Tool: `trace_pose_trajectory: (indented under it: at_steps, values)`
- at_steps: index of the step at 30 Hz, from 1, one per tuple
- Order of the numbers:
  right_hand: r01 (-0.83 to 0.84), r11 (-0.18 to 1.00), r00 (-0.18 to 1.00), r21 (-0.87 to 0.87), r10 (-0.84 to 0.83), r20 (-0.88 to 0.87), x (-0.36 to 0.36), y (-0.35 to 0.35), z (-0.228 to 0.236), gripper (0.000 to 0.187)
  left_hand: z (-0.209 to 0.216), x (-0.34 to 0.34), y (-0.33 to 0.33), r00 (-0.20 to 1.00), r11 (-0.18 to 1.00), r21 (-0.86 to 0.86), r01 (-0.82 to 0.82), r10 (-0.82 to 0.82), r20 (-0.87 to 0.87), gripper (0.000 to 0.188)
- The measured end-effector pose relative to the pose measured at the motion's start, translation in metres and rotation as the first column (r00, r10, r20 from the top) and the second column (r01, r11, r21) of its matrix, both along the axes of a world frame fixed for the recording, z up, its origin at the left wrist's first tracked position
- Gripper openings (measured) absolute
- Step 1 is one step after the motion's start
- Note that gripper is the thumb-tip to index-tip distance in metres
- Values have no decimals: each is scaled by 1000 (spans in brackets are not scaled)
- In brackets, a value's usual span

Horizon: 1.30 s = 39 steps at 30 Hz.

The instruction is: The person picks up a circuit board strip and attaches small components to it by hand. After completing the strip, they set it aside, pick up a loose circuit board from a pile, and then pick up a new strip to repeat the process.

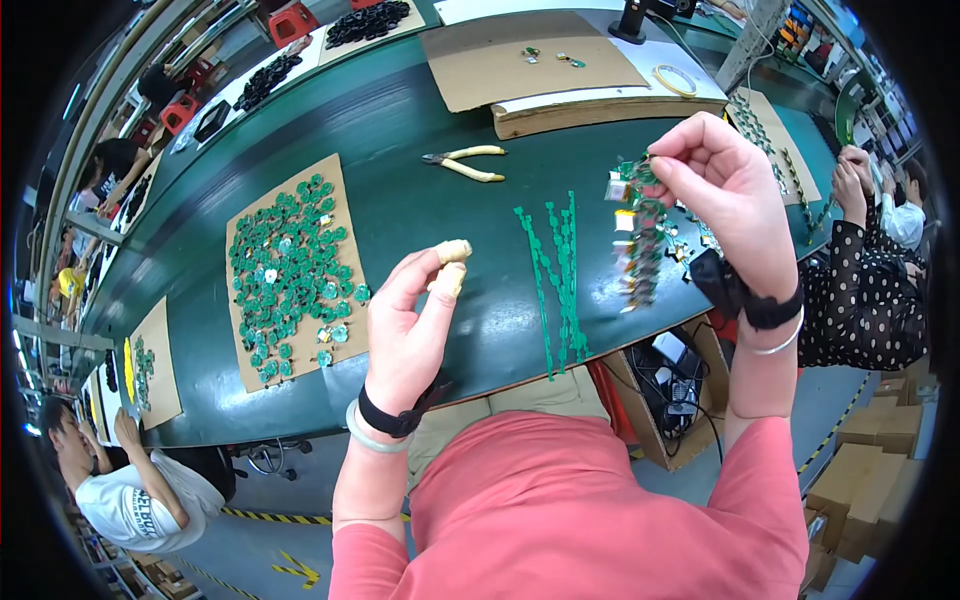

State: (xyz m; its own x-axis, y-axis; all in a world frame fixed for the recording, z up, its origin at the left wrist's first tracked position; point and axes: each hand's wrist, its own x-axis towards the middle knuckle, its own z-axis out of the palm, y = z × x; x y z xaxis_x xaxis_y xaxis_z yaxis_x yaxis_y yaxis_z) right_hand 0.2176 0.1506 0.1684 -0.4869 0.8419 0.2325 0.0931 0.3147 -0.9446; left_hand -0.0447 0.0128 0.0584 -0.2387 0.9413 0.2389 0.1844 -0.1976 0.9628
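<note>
Dozens of round green circuit boards (285, 262) lie loose on a brown cardboard sheet (303, 363), seemingly done; the right hand (715, 185) pinches a blurred green board strip (645, 235), likely remaining; the left hand (410, 320) is empty, yellow-covered fingertips (455, 250) parted.

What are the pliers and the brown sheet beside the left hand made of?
Pliers: seemingly metal at the dark tip; smooth cream handles suggest plastic or rubber sleeves. Brown sheet: probably cardboard, judging by its matte tan surface.
</note>
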Motion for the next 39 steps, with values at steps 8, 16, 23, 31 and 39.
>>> trace_pose_trajectory:
  at_steps: [8, 16, 23, 31, 39]
  values:
    - [-258, 933, 942, -250, 186, -278, -96, -30, -73, 9, -2, -2, 6, 802, 995, -31, 90, -54, 595, 31]
    - [-267, 912, 962, -312, 230, -150, -121, -35, -96, 11, -31, -18, 6, 795, 987, -106, 123, -34, 606, 21]
    - [-383, 865, 908, -322, 417, 41, -115, -21, -82, 10, -30, -21, 2, 680, 962, -128, 240, -73, 730, 21]
    - [-362, 910, 923, 203, 319, 214, -127, -26, -100, 13, -33, -14, 2, 641, 975, -99, 199, -53, 766, 18]
    - [-295, 916, 921, 273, 196, 337, -130, -45, -78, 9, -35, 12, 3, 876, 994, -47, -102, 112, 469, 17]
